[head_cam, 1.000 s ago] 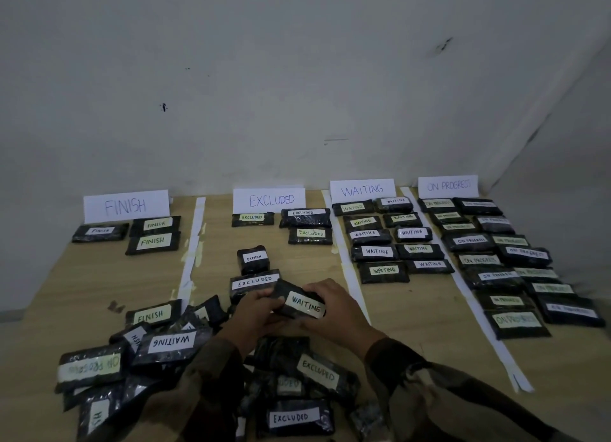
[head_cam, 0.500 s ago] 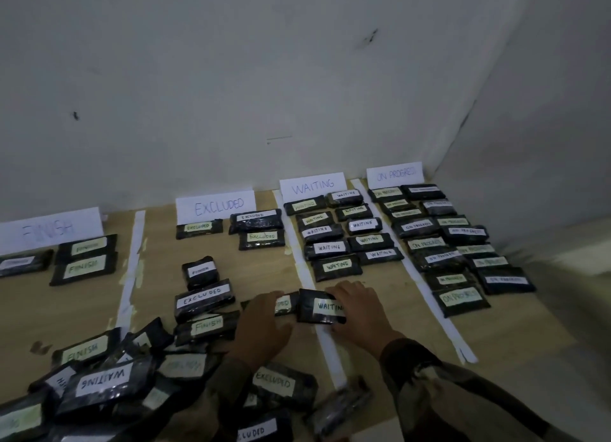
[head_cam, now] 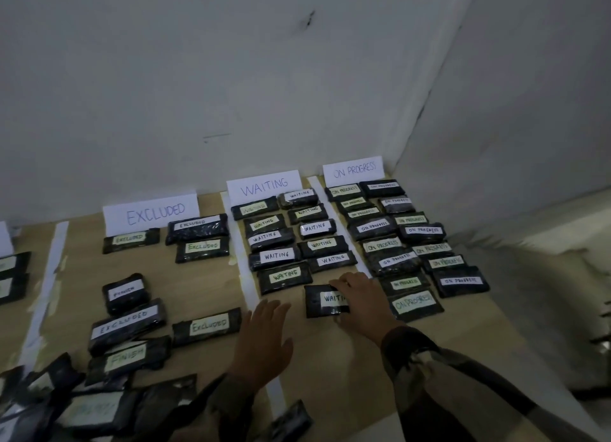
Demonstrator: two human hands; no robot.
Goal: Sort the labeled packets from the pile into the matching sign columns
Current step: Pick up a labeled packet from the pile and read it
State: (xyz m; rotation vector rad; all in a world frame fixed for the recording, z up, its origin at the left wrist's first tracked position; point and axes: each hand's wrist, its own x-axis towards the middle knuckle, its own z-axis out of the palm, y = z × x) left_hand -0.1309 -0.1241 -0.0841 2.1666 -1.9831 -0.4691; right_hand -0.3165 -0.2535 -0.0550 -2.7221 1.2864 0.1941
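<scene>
- The right hand (head_cam: 358, 301) grips the right end of a WAITING packet (head_cam: 322, 301), with fingers curled over its far edge and the thumb at its near edge.
- That packet lies flat on the table (head_cam: 330, 359) at the near end of the WAITING column, at 6 o'clock from the WAITING sign (head_cam: 264, 187).
- An ON PROGRESS packet (head_cam: 415, 304) sits at its 3 o'clock.
- The left hand (head_cam: 264, 336), at 8 o'clock from the packet, holds nothing, its fingers straight and spread over the white strip (head_cam: 251, 288).
- The pile (head_cam: 82, 405) lies at the table's 8 o'clock.
</scene>
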